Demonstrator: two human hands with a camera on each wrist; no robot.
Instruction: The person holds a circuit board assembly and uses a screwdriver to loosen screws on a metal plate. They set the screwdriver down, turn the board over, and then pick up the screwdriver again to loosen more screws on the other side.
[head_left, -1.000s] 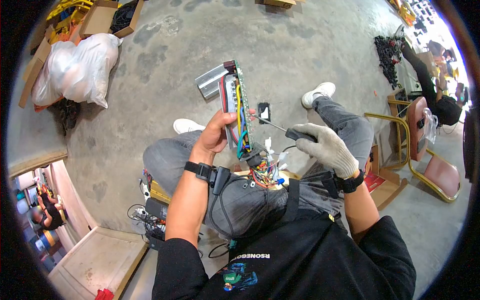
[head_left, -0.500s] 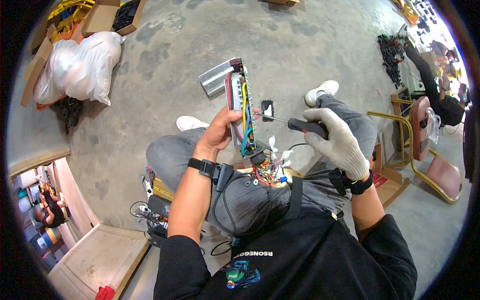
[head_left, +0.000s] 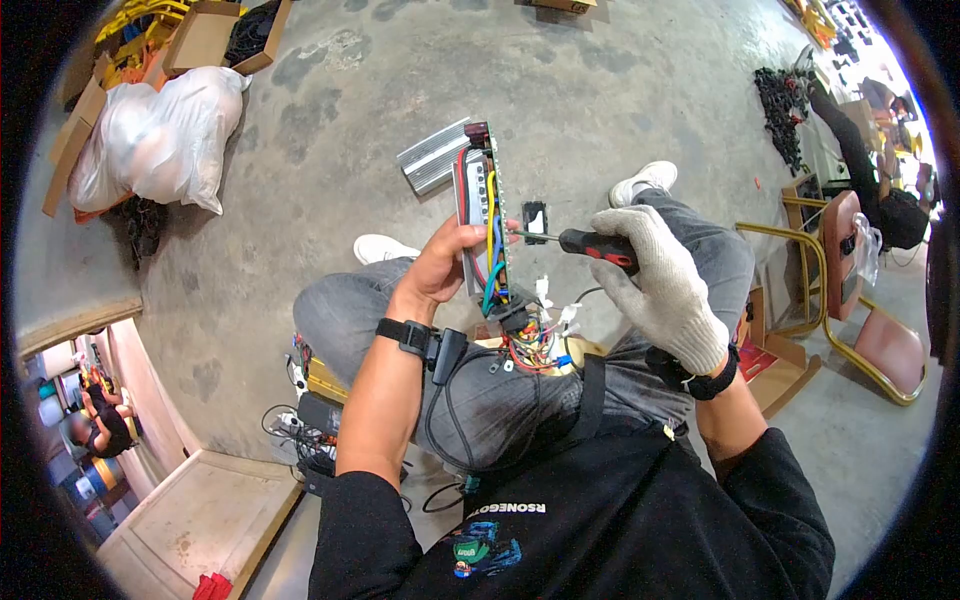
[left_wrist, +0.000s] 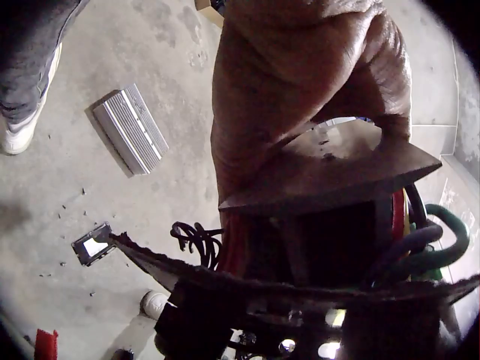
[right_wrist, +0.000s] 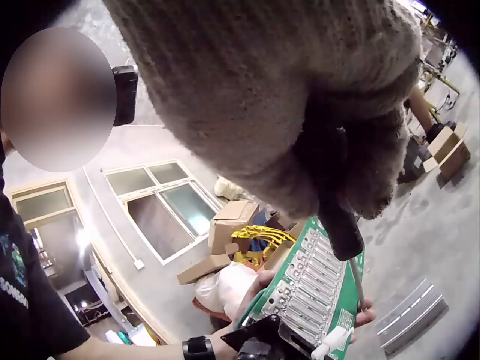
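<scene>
My bare left hand [head_left: 438, 262] grips a circuit board assembly, thumb on its near side and fingertips showing past the far edge. The green board [right_wrist: 319, 277] stands on edge, with a metal plate [left_wrist: 337, 169] and red, yellow, blue and green wires along it. From its lower end a bundle of wires with white connectors [head_left: 543, 290] spills over my lap. In a knitted glove, my right hand [head_left: 665, 295] holds a screwdriver [head_left: 600, 248] by its black and red handle. Its shaft points left, the tip right at the board's face beside my left fingertips.
A finned aluminium housing [left_wrist: 133, 131] and a small black plate [head_left: 535, 222] lie on the concrete floor ahead, with tiny screws scattered around the plate. White plastic bags [head_left: 160, 140] and cardboard boxes stand far left, a chair [head_left: 850, 280] at right. Cables [head_left: 290, 435] lie by my left leg.
The screwdriver handle has rolled in my right hand, now showing more red, and lies more level. My right fingers have shifted around it. The left hand and board stay nearly in place.
</scene>
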